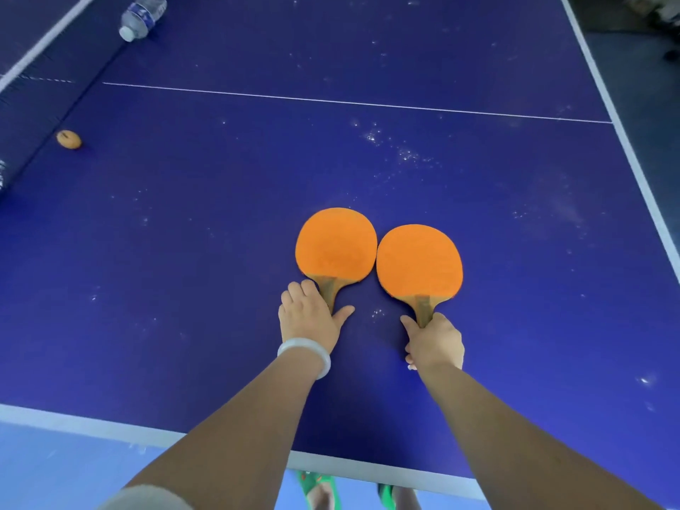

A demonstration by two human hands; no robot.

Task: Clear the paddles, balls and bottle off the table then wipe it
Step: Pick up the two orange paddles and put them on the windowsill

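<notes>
Grabbing paddles: right hand (434,340) wraps right paddle (419,261) handle; left hand (311,314) curls over left paddle (335,244) handle, thumb splayed. Tuck thumb under, then lift both off surface (184,252).

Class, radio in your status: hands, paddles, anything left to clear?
Left hand grips left orange paddle by handle; right hand grips right orange paddle. Both flat on blue table. Orange ball, clear plastic bottle uncleared by net.

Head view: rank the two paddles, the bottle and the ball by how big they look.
1. Tied: left paddle and right paddle, alike.
2. Then the bottle, though farther away and cut off by the frame edge, so unsure.
3. Smallest: the ball.
</notes>
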